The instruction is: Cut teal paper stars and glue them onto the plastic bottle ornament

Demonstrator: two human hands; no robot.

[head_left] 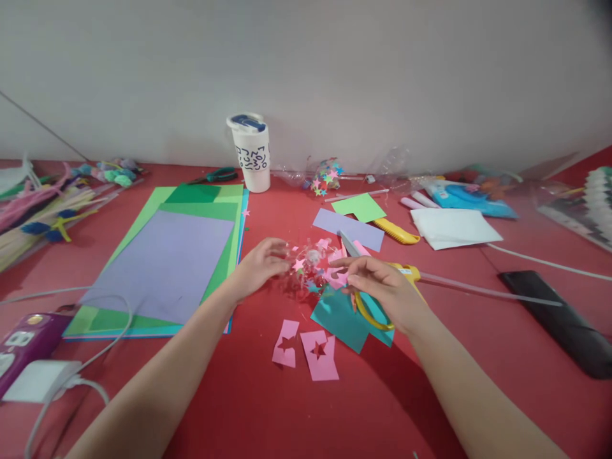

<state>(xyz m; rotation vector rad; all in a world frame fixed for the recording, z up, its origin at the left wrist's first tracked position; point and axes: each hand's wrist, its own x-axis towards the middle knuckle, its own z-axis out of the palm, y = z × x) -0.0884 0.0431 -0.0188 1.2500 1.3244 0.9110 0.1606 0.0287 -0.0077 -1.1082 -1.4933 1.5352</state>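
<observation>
A clear, shiny ball-shaped thing [313,257] with small coloured paper stars on or around it lies between my hands. My left hand [262,264] is at its left side, fingers loosely bent and apart. On the other side, my right hand [385,287] reaches over scissors [368,315] with yellow handles, its fingers apart. A pink paper scrap [337,278] lies by its fingertips; whether they touch it is unclear. Teal paper [342,322] is under the scissors. Nearer me are two pink pieces [285,344] [325,366] with star-shaped holes.
Coloured sheets [167,261] are stacked at left, beside a white cup [252,153]. Behind my hands are a star-covered ball [326,177], a yellow cutter [396,231] and lilac paper [347,227]. A glue gun [406,274] and black case [554,319] lie at right.
</observation>
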